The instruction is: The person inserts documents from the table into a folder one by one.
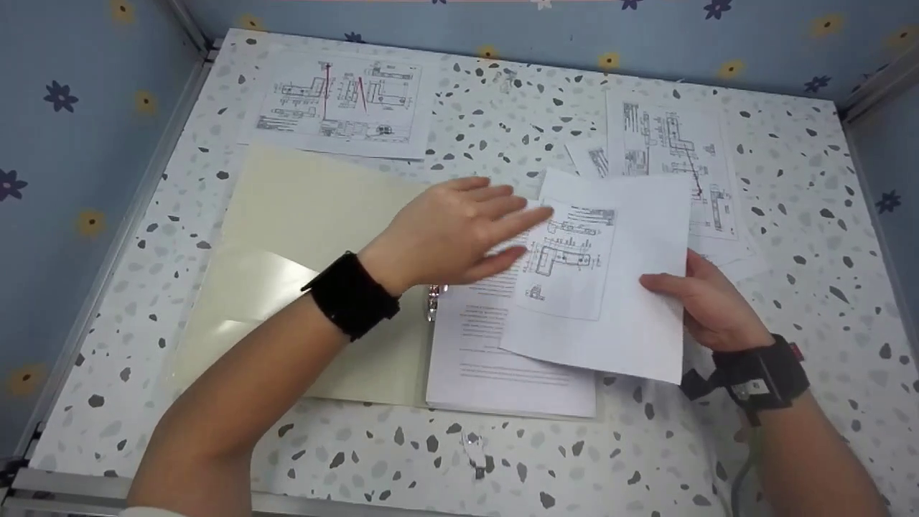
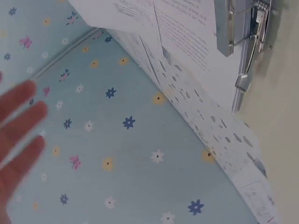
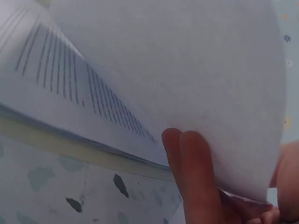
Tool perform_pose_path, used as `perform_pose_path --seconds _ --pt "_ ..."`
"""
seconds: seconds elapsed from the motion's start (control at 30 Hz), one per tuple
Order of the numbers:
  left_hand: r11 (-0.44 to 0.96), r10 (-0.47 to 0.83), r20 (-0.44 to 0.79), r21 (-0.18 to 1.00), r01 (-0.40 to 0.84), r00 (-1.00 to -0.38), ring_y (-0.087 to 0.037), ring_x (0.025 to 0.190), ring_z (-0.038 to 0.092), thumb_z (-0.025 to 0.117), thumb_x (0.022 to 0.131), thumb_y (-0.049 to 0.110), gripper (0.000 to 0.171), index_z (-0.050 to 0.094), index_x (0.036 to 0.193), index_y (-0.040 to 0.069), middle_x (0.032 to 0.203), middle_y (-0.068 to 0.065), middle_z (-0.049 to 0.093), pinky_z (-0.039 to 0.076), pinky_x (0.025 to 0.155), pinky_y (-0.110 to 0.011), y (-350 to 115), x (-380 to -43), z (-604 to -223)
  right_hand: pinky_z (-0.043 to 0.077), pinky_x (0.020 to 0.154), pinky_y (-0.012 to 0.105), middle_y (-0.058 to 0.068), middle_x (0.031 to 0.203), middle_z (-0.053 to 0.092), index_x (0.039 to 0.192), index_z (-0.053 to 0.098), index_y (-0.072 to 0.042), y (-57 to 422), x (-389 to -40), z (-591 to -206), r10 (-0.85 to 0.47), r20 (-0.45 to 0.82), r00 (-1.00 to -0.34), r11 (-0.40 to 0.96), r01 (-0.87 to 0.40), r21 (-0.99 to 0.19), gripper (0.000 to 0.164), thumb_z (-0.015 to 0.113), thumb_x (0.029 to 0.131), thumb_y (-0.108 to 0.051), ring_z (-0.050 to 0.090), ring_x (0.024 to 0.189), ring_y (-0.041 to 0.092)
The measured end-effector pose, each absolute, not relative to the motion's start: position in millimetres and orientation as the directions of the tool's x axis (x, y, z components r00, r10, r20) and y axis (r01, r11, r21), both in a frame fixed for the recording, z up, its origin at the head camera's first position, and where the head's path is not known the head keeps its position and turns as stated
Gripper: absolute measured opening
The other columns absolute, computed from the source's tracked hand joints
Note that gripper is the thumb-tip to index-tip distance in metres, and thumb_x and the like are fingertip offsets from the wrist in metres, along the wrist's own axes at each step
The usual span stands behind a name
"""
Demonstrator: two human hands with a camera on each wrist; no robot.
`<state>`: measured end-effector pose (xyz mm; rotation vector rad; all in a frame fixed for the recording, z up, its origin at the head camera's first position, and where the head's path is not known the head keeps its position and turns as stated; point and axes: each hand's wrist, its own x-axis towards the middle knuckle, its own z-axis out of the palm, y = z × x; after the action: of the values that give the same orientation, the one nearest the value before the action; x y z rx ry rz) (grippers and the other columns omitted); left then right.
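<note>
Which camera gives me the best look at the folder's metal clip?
The left wrist view: the metal clip is large there, its bars and lever visible. The head view shows only a small shiny part beside the left hand; the right wrist view shows none.

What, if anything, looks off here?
The back-right sheets overlap at uneven angles, so they look askew. Red strokes across the back-left sheet stand out against its dark print. I see no spill.

Blue flowered walls; grey-flecked white tabletop; pale metal rails.
</note>
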<state>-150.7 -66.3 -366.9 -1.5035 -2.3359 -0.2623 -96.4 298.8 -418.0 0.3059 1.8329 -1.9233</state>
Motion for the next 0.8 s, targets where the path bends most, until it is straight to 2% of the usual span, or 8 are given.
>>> perform_pose_path --seconds 0.07,0.1,0.17,0.27,0.4,0.6,0.7,0.8 --pt "0.586 0.760 0.251 0.134 0.799 -0.599 -0.031 0.132 0.051 0.044 0.102 0.033 0.054 0.041 0.153 0.015 0.139 -0.009 0.059 0.036 0.111 -0.049 -80 -153 -369 0.057 0.083 0.037 0.013 0.139 0.054 0.150 0.035 -0.012 298 -95 -409 -0.113 -0.424 -0.899 0.038 0.422 -0.906 0.063 0.066 0.095 -0.006 0.065 0.113 0.027" --pt "0.651 0.715 0.172 0.188 0.735 -0.678 -0.032 0.138 0.044 0.045 0.101 0.031 0.056 0.038 0.154 0.014 0.145 -0.010 0.053 0.031 0.113 -0.052 -87 -154 -371 0.056 0.084 0.036 0.013 0.139 0.053 0.149 0.037 -0.012 298 -94 -405 -0.096 -0.396 -0.913 0.035 0.394 -0.918 0.062 0.066 0.094 -0.006 0.064 0.113 0.025" --pt "0.749 0.639 -0.008 0.236 0.619 -0.769 -0.034 0.147 0.028 0.047 0.100 0.028 0.062 0.031 0.157 0.011 0.155 -0.011 0.041 0.020 0.116 -0.057 -101 -154 -376 0.056 0.084 0.034 0.012 0.139 0.052 0.148 0.039 -0.011 299 -91 -397 -0.103 -0.331 -0.938 -0.032 0.335 -0.942 0.060 0.065 0.095 -0.003 0.063 0.115 0.024" --pt "0.808 0.588 -0.229 0.220 0.547 -0.776 -0.037 0.151 0.011 0.054 0.097 0.034 0.071 0.027 0.157 0.004 0.161 -0.014 0.028 0.011 0.116 -0.062 -119 -149 -389 0.056 0.084 0.033 0.012 0.139 0.053 0.147 0.042 -0.011 299 -86 -390 -0.141 -0.249 -0.958 -0.137 0.268 -0.954 0.056 0.061 0.096 0.001 0.062 0.117 0.023" --pt "0.835 0.549 -0.400 0.222 0.503 -0.734 -0.039 0.151 -0.001 0.065 0.088 0.054 0.099 0.019 0.157 -0.001 0.164 -0.021 0.013 0.006 0.116 -0.063 -130 -136 -409 0.056 0.085 0.036 0.014 0.139 0.055 0.148 0.041 -0.008 291 -83 -393 -0.237 -0.240 -0.941 -0.163 0.282 -0.946 0.053 0.057 0.098 0.000 0.063 0.117 0.026" --pt "0.873 0.486 -0.466 0.220 0.435 -0.739 -0.041 0.149 -0.009 0.076 0.068 0.069 0.130 0.009 0.159 0.003 0.164 -0.023 -0.006 0.004 0.109 -0.074 -128 -124 -430 0.057 0.083 0.039 0.017 0.137 0.057 0.147 0.041 -0.007 270 -83 -411 -0.297 -0.335 -0.894 -0.089 0.376 -0.923 0.052 0.060 0.098 -0.006 0.065 0.113 0.030" --pt "0.882 0.469 -0.469 0.203 0.425 -0.749 -0.042 0.149 -0.012 0.079 0.062 0.072 0.140 0.005 0.160 0.006 0.163 -0.023 -0.012 0.006 0.102 -0.081 -126 -122 -436 0.057 0.082 0.040 0.018 0.135 0.058 0.145 0.040 -0.006 261 -83 -420 -0.299 -0.394 -0.869 -0.064 0.431 -0.900 0.053 0.062 0.097 -0.007 0.066 0.110 0.031" --pt "0.886 0.461 -0.480 0.200 0.418 -0.747 -0.042 0.148 -0.014 0.079 0.059 0.074 0.144 0.002 0.160 0.006 0.162 -0.022 -0.017 0.007 0.099 -0.083 -125 -120 -439 0.057 0.082 0.041 0.019 0.133 0.058 0.145 0.039 -0.006 255 -82 -428 -0.307 -0.451 -0.838 -0.025 0.480 -0.877 0.054 0.064 0.097 -0.010 0.066 0.108 0.032"
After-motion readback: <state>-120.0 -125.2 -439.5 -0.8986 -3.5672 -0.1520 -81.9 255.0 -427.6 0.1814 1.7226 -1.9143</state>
